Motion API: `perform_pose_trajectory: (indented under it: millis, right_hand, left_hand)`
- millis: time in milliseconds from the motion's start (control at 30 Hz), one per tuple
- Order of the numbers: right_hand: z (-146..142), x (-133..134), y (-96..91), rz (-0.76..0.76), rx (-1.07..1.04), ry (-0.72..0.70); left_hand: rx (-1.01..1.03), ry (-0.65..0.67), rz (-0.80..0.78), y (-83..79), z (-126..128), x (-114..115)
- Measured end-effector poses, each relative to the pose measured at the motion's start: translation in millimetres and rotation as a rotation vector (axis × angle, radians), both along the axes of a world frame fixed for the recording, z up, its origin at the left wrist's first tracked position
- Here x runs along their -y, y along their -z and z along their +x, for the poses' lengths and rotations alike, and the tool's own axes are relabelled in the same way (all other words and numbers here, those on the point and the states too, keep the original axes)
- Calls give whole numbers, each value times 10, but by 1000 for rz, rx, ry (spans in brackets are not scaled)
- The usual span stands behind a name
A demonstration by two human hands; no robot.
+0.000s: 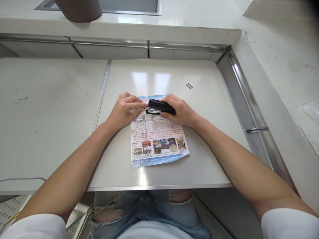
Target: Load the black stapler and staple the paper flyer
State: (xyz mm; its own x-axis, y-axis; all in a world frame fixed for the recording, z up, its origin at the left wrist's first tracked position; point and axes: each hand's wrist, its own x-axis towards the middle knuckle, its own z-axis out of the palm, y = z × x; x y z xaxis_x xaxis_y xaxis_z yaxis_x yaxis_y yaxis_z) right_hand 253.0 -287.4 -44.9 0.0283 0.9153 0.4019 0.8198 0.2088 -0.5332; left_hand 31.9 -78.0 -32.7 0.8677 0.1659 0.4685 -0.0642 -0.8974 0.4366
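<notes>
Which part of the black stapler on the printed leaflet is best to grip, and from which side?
Grip the black stapler across its body near the rear end, coming from the right, probably: it lies sideways on the printed paper leaflet, its metal mouth pointing left toward the left hand.

Left hand and right hand on black stapler atop printed flyer
</notes>
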Motion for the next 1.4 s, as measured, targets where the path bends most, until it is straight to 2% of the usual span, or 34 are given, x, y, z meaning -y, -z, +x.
perform_pose_trajectory:
  millis: [200, 400, 700, 1033, 1400]
  right_hand:
    - [9, -9, 8, 1, -3, -8]
    - [7, -8, 11, -7, -11, -4]
    - [18, -19, 30, 3, 0, -8]
    - [9, -16, 19, -3, -20, -8]
    - [18, -22, 32, 2, -13, -13]
  left_hand:
    - [-2, -27, 15, 4, -4, -8]
    - [2, 43, -10, 4, 0, -11]
    - [-39, 55, -7, -21, -1, -23]
    - [-8, -7, 82, -27, -18, -4]
    - [-20, -10, -88, -44, -3, 5]
